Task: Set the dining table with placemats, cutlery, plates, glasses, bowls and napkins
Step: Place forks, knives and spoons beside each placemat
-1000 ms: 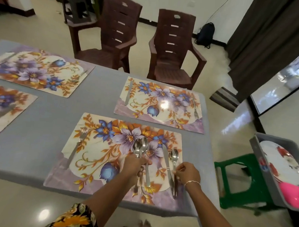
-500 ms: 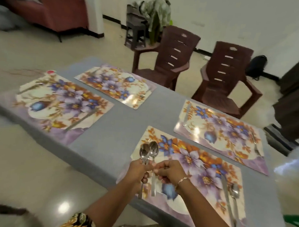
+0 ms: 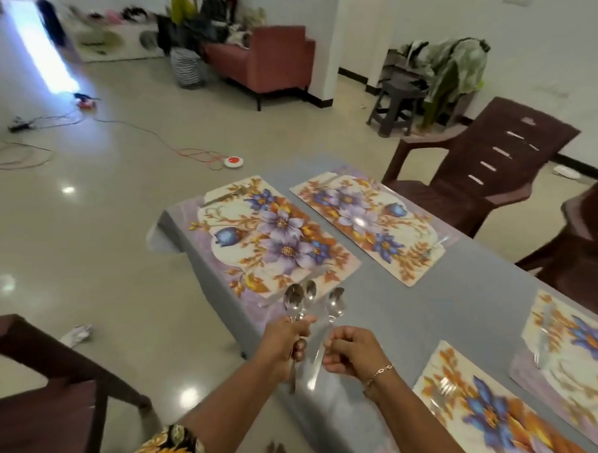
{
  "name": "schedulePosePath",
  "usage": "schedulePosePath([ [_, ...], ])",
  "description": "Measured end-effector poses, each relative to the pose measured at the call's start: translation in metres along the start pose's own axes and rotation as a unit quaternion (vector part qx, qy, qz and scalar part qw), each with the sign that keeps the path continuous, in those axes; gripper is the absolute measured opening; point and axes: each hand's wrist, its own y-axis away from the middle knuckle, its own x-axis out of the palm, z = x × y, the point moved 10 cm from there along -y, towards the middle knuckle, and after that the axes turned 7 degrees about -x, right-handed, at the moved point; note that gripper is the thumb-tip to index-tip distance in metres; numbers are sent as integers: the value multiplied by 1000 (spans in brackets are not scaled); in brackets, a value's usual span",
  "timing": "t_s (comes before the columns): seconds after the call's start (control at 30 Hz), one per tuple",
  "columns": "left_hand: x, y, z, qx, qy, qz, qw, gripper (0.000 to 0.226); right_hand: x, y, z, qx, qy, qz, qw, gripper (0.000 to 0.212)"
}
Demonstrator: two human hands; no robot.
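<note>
As I look down, left hand (image 3: 287,342): grips 2 shiny steel spoons (image 3: 299,300) upright.
Right hand (image 3: 348,351): pinches 1 steel spoon (image 3: 335,305).
Beyond: floral rectangular placemat (image 3: 273,239), grey table (image 3: 424,300).

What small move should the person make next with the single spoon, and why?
Probably lay the single spoon from the right hand on the placemat ahead: it shows a fork but no spoon, while the left hand holds two more spoons.

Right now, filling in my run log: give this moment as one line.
left hand: holds two spoons | right hand: holds one spoon | position: near floral placemat
</note>
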Motion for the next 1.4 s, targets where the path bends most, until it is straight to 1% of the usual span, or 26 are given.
schedulePosePath([
  [0.13, -35, -28, -45, -12, 18, -39, 999, 5, 17, -43, 11, 30, -55, -34, 997, 17],
  [0.23, -47, -43, -71, -18, 27, -35, 999, 15, 30, -66, 11, 63, -79, -56, 993, 19],
  [0.33, -55, -57, -84, -36, 29, -30, 998, 16, 35, -82, 6, 103, -77, -95, 987, 17],
  [0.43, -56, -68, -94, -46, 21, -2, 999, 18, 37, -93, -2, 135, -71, -131, 980, 20],
  [0.57, -57, -79, -110, -50, 3, 33, 998, 14, 35, -102, -6, 158, -53, -175, 970, 23],
  [0.73, -77, -92, -135, -67, -53, 63, 994, 18, 32, -102, -12, 181, -17, -239, 954, 18],
  [0.8, -92, -99, -147, -76, -63, 77, 992, 19, 31, -98, -14, 198, 9, -259, 945, 22],
  [0.87, -107, -101, -160, -90, -46, 95, 990, 15, 24, -93, -9, 193, 53, -282, 938, 27],
  [0.9, -117, -102, -168, -93, -41, 98, 990, 13, 18, -93, -2, 176, 105, -298, 932, 30],
  [0.93, -131, -104, -179, -91, -42, 101, 990, 13, 16, -97, 10, 160, 180, -310, 920, 30],
  [0.97, -142, -106, -188, -86, -44, 106, 990, 13, 17, -100, 25, 144, 248, -321, 903, 27],
  [1.0, -156, -109, -201, -78, -39, 113, 990, 14, 29, -107, 44, 118, 286, -332, 891, 22],
  [1.03, -170, -113, -213, -73, -28, 118, 990, 13, 49, -117, 64, 86, 288, -331, 894, 19],
  [1.1, -197, -121, -237, -65, -5, 115, 991, 14, 103, -144, 103, 18, 228, -293, 928, 15],
  [1.17, -228, -129, -260, -57, 6, 94, 994, 17, 172, -177, 134, -25, 156, -209, 965, 14],
  [1.23, -254, -139, -277, -56, 18, 78, 995, 18, 240, -206, 160, -51, 120, -108, 986, 18],
  [1.3, -280, -151, -298, -46, 27, 64, 996, 16, 300, -233, 180, -67, 139, -25, 988, 16],
  [1.33, -293, -159, -309, -43, 32, 52, 997, 16, 325, -247, 190, -75, 153, 4, 985, 14],
  [1.4, -314, -174, -327, -47, 45, 30, 997, 17, 363, -269, 207, -92, 171, 35, 980, 9],
])
